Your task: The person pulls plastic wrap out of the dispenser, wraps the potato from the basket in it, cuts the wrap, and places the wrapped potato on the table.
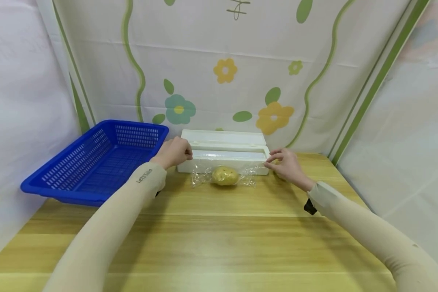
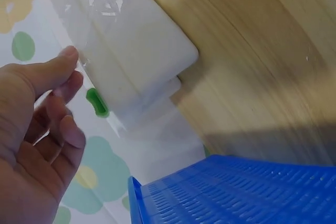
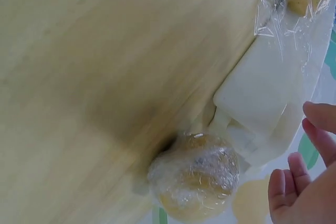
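Observation:
A white cling film box (image 1: 222, 164) lies at the back of the table, its lid (image 1: 224, 137) tipped back. Against its front sits a potato (image 1: 225, 176), with clear cling film (image 1: 246, 178) spread to either side of it. At the box's left end, my left hand (image 1: 173, 152) pinches the film's edge between thumb and forefinger. My right hand (image 1: 286, 164) does likewise at the right end, thumb and forefinger close together; the film there is nearly invisible. Below the right hand in the right wrist view sits a second potato (image 3: 194, 179), wrapped in film and mostly hidden in the head view.
A blue plastic basket (image 1: 95, 198) with slotted sides stands to the left, close beside the left hand. The wooden table (image 1: 219, 243) stretches toward me in front of the box. Flower-printed cloth (image 1: 211, 40) hangs right behind the box, and white cloth walls rise on both sides.

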A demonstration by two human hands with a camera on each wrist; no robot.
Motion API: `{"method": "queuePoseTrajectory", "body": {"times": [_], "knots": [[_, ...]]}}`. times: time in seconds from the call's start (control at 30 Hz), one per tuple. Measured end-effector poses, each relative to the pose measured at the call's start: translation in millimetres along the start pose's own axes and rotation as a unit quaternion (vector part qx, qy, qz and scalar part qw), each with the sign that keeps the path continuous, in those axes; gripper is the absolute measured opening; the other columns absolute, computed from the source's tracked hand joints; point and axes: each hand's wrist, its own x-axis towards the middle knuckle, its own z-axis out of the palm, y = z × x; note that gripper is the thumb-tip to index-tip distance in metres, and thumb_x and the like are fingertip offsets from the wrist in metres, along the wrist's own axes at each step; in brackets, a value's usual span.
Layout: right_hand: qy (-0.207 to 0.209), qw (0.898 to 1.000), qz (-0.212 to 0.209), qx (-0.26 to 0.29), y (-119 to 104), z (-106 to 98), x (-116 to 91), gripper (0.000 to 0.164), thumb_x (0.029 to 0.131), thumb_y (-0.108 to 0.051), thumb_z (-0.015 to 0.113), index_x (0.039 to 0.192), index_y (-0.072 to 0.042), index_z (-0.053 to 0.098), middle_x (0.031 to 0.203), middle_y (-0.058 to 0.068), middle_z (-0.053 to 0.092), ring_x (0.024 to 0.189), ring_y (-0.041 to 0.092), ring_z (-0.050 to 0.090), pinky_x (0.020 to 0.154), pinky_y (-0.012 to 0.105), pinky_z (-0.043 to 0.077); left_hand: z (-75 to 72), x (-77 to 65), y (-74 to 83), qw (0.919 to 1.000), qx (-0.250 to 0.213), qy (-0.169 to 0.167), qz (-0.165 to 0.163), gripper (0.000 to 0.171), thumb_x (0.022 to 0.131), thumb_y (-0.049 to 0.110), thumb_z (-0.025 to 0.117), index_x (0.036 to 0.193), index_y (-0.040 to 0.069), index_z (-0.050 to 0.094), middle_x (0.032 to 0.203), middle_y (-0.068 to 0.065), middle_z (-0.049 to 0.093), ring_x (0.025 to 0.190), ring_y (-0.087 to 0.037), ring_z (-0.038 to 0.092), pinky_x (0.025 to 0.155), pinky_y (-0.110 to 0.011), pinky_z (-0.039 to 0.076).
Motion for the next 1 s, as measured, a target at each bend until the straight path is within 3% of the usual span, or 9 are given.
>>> {"method": "queuePoseTrajectory", "body": {"times": [0.2,0.33,0.43,0.53,0.63,0.8,1.0], "knots": [[0.020,0.998,0.048,0.044,-2.7,-0.7,-5.9,0.016,0.086,-0.022,0.079,0.082,-0.007,0.075,0.101,0.011,0.066,0.090,0.027,0.057,0.074,0.041,0.049,6.2,-7.7,2.5,0.9998,-0.011,0.014,-0.005,0.009,0.092,0.017,0.071,0.085,0.013,0.075,0.080,0.003,0.066,0.070,-0.017,0.059,0.064,-0.037,0.050],[-0.011,0.990,0.122,0.076,-7.1,-2.8,-7.2,0.031,0.087,-0.036,0.077,0.089,-0.006,0.076,0.085,0.012,0.067,0.070,0.023,0.056,0.066,0.038,0.047,11.3,-13.1,4.3,0.9990,-0.025,0.034,-0.011,0.009,0.092,0.020,0.071,0.085,0.015,0.073,0.082,0.003,0.066,0.074,-0.017,0.059,0.064,-0.037,0.050],[-0.071,0.968,0.199,0.133,-13.0,-2.8,-6.9,0.044,0.084,-0.043,0.078,0.099,-0.002,0.076,0.077,0.010,0.064,0.060,0.020,0.050,0.060,0.037,0.046,16.0,-17.5,7.1,0.9974,-0.049,0.048,-0.021,0.009,0.093,0.019,0.071,0.086,0.015,0.074,0.082,0.002,0.066,0.074,-0.017,0.060,0.064,-0.037,0.050],[-0.106,0.936,0.260,0.213,-17.6,-0.3,-5.6,0.047,0.083,-0.038,0.081,0.109,0.000,0.074,0.074,0.006,0.061,0.058,0.015,0.046,0.059,0.035,0.046,20.9,-22.1,10.6,0.9946,-0.075,0.064,-0.033,0.009,0.093,0.019,0.070,0.086,0.014,0.074,0.082,0.001,0.066,0.074,-0.018,0.060,0.065,-0.038,0.050],[-0.093,0.918,0.274,0.273,-19.7,2.9,-4.1,0.041,0.083,-0.028,0.081,0.113,0.000,0.073,0.078,0.003,0.063,0.056,0.011,0.043,0.057,0.031,0.041,24.1,-26.5,13.4,0.9918,-0.093,0.078,-0.041,0.010,0.093,0.019,0.070,0.086,0.013,0.074,0.083,0.001,0.067,0.074,-0.018,0.060,0.066,-0.038,0.051],[-0.062,0.913,0.260,0.308,-19.7,3.7,-4.3,0.036,0.084,-0.020,0.081,0.110,0.003,0.072,0.083,0.003,0.066,0.052,0.010,0.039,0.050,0.028,0.033,24.4,-34.0,14.6,0.9872,-0.109,0.097,-0.063,0.010,0.093,0.018,0.068,0.086,0.012,0.072,0.081,0.000,0.065,0.070,-0.019,0.059,0.062,-0.037,0.050],[-0.055,0.898,0.265,0.346,-22.0,3.7,-7.4,0.044,0.086,-0.024,0.079,0.109,0.011,0.067,0.065,0.004,0.059,0.050,0.012,0.049,0.048,0.027,0.039,26.6,-38.5,12.5,0.9811,-0.142,0.117,-0.060,0.010,0.093,0.014,0.069,0.086,0.007,0.073,0.082,-0.004,0.067,0.073,-0.021,0.061,0.066,-0.037,0.052]]}}
